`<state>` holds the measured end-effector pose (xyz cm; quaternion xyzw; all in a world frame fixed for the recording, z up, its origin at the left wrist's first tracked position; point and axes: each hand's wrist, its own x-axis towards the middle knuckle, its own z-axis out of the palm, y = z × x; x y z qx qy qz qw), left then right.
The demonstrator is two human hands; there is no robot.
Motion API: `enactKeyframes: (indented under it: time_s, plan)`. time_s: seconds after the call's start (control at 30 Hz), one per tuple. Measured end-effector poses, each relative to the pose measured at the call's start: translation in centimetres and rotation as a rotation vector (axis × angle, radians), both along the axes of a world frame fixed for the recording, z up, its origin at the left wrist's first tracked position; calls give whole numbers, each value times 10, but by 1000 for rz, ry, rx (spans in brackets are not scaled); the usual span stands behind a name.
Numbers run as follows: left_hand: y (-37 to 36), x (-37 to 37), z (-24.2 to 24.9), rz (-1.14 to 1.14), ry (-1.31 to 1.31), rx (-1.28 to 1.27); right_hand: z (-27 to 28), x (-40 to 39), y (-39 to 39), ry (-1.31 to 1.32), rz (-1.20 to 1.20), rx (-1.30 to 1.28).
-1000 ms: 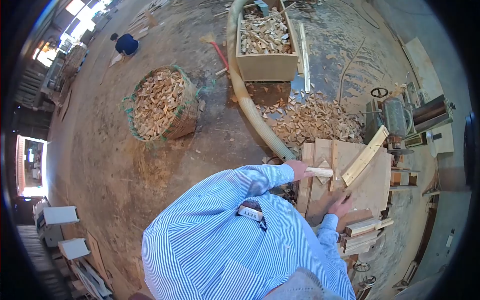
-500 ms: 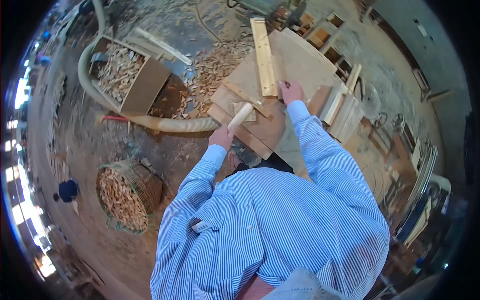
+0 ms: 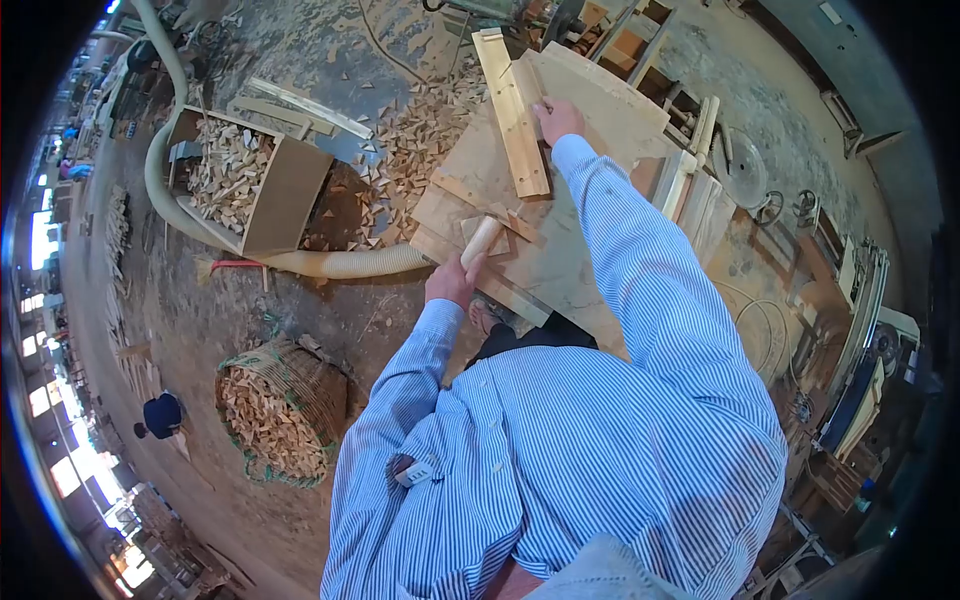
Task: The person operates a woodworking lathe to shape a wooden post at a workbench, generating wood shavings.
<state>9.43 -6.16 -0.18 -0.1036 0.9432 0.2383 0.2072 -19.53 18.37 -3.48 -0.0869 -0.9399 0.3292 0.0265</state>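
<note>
My left hand [image 3: 452, 282] is closed round the lower end of a pale wooden piece [image 3: 483, 241], which points up and away over the near edge of the worktable [image 3: 580, 225]. My right hand [image 3: 560, 121] reaches far across the same table, its fingers closed at the near end of a short wooden strip [image 3: 529, 82]. That strip lies along the right side of a long yellow board [image 3: 514, 122] with several dark holes. A thin wooden batten [image 3: 470, 193] lies between the hands, partly over a small light wood piece [image 3: 472, 229].
Left of the table are a box of offcuts [image 3: 290, 195], a scatter of wood triangles [image 3: 425, 135] and a ribbed hose [image 3: 350, 263]. A woven basket [image 3: 335, 375] of offcuts stands nearer. Planks [image 3: 690, 190] lie at the table's right. A person [image 3: 163, 414] is at far left.
My right hand has moved forward along the yellow board, and the short strip has slid away with it. My left hand still grips the pale wooden piece, now tilted slightly lower. The view has shifted.
</note>
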Motion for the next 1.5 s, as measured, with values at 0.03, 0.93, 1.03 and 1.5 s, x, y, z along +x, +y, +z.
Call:
enactKeyframes:
  time_s: [0.03,0.93,1.03,1.5]
  plan:
    - [0,0,-2,-4,13,9,0,-6,0,-10,-9,7]
    - [36,-53,-3,-39,-1,-2,-9,-84,31,-31,-27,-54]
    - [46,-67,-3,-40,3,-7,-8,-96,41,-8,-17,-53]
    - [98,-140,-11,-47,30,-16,-13,-172,93,31,-20,-67]
